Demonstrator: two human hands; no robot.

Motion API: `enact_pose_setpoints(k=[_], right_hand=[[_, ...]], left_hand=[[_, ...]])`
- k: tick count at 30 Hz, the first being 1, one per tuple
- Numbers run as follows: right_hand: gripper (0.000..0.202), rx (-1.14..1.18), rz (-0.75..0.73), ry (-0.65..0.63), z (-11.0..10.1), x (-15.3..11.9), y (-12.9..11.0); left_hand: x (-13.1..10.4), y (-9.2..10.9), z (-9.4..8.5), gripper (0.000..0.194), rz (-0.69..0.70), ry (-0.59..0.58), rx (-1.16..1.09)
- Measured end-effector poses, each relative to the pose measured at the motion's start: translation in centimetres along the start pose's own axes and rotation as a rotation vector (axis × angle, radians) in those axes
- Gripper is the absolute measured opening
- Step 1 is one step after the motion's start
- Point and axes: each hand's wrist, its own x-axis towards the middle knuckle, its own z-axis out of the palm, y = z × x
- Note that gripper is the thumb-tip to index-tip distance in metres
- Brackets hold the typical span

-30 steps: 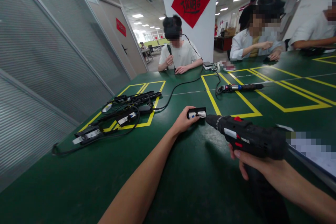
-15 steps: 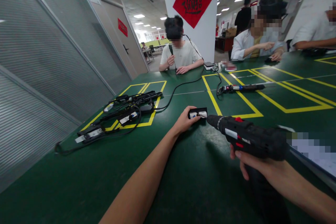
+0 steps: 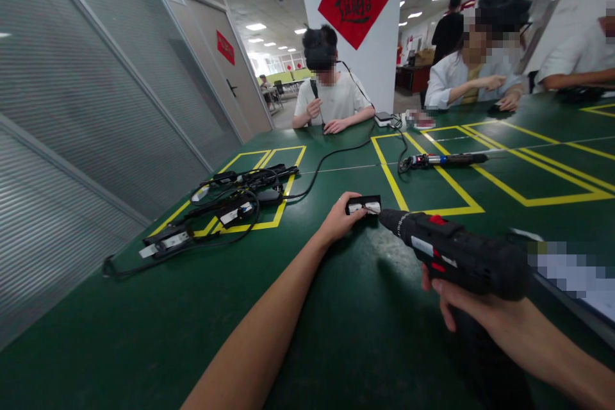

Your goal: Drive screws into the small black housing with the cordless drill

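My left hand [image 3: 339,219] grips a small black case [image 3: 369,200] with white parts inside, holding it on the green table [image 3: 202,320]. My right hand [image 3: 461,301] is wrapped round the handle of a black and red power drill [image 3: 451,253]. The drill points left, and its thin bit reaches the inside of the case. Whether the bit touches a screw is too small to tell.
Black adapters and cables [image 3: 230,205] lie at the left on yellow-taped outlines. A pen-like tool [image 3: 446,159] with a cable lies beyond the drill. At the right edge is a tray-like object [image 3: 571,304]. Across the table sit several people.
The view has shifted very slightly. Both hands, the case and the drill keep nearly the same positions.
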Motion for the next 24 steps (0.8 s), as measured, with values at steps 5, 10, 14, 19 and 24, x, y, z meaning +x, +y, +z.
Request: enact_pose_setpoints(k=[5, 10, 14, 19, 24], right_hand=[[0.031, -0.004, 0.001, 0.001, -0.05, -0.11, -0.17], [0.031, -0.011, 0.003, -0.015, 0.04, -0.18, -0.4], [0.03, 0.0, -0.018, -0.023, 0.08, -0.08, -0.28], [0.032, -0.028, -0.015, -0.037, -0.2, 0.08, -0.26], [0.033, -0.039, 0.006, -0.042, -0.36, 0.07, -0.14]], left_hand=[[0.12, -0.22, 0.01, 0.042, 0.003, -0.005, -0.002], [0.2, -0.46, 0.02, 0.041, 0.029, -0.002, -0.012], [0.19, -0.44, 0.04, 0.045, 0.006, -0.011, -0.006], [0.24, -0.47, 0.06, 0.048, 0.013, -0.024, -0.027], [0.28, -0.67, 0.08, 0.05, 0.016, -0.03, -0.035]])
